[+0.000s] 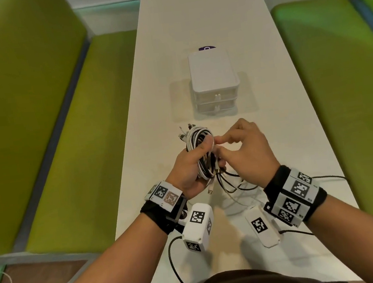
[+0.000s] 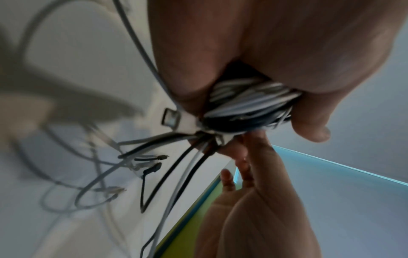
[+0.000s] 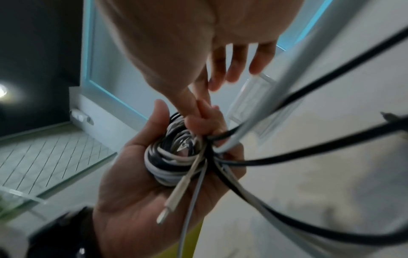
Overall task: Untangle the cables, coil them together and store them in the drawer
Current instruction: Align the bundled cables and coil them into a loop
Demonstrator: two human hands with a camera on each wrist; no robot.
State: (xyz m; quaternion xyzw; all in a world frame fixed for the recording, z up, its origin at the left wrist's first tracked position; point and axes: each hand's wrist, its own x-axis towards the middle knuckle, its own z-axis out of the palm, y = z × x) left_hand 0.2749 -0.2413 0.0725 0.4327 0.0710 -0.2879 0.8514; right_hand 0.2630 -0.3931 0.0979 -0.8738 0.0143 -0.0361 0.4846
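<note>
A coil of black and white cables [image 1: 202, 155] is held above the near part of a white table [image 1: 296, 127], in front of the person. The coil is gripped by the left hand [image 1: 190, 172], with the thumb pressed over its upper turns and the fingers curled round it from below; in the right wrist view the coil [image 3: 174, 160] is seen lying in the left palm [image 3: 141, 200]. Several plug ends [image 1: 185, 132] are seen projecting from the far side of the coil. Loose cable tails [image 1: 236, 189] hang from the coil's near end onto the table. The right hand [image 1: 245, 150] is placed just beside the coil, its thumb and forefinger brought together at the strands where the tails leave the coil, its other fingers loosely curled; whether a strand is actually pinched cannot be told. A white two-drawer box [image 1: 215, 83] stands further along the table, well apart from the coil, both drawers closed. Green benches [image 1: 74, 136] flank the table.
</note>
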